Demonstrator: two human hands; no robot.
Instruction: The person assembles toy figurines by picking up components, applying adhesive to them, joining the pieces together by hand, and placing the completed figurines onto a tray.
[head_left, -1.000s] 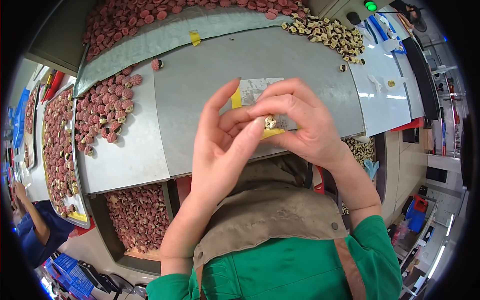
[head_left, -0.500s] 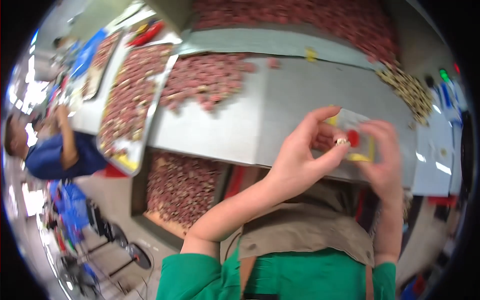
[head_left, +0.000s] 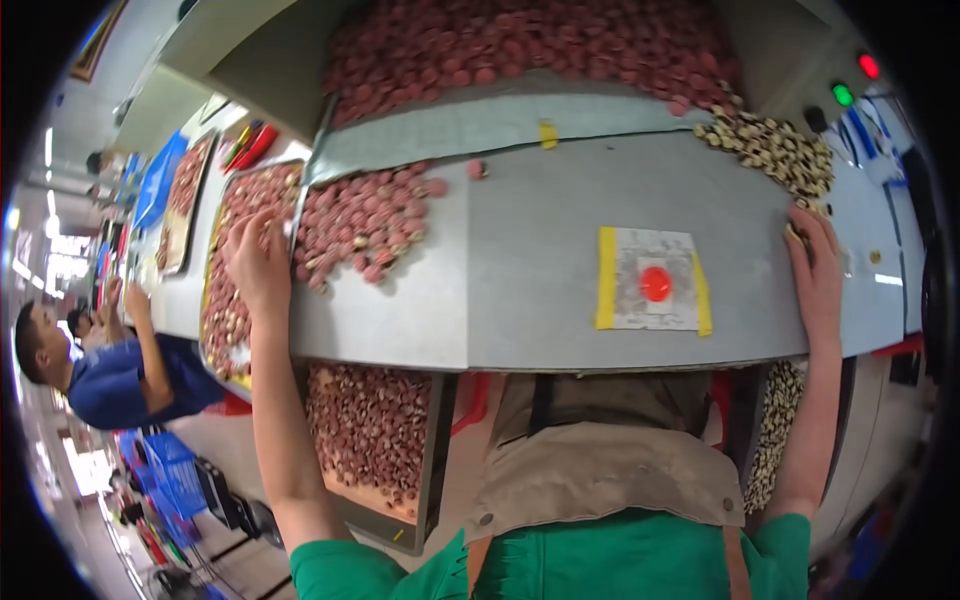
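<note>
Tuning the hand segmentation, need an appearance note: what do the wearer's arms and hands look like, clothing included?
Left hand and right hand: human, five-fingered, ungloved, no wristwear visible. Forearms bare. Short, plain green sleeves. In front, a taupe apron with a round dark stud at each side and brown straps. No cables or markings visible on the arms.

Bare smooth grey tabletop point(head_left: 540, 260) gives passage left, right and behind the white square pad with yellow edges point(head_left: 629, 265). Blocking: heaped round pink pieces point(head_left: 365, 215) well left of pad, heaped small cream-and-brown pieces point(head_left: 775, 152) behind-right, bare right hand point(head_left: 817, 265) right.
</note>
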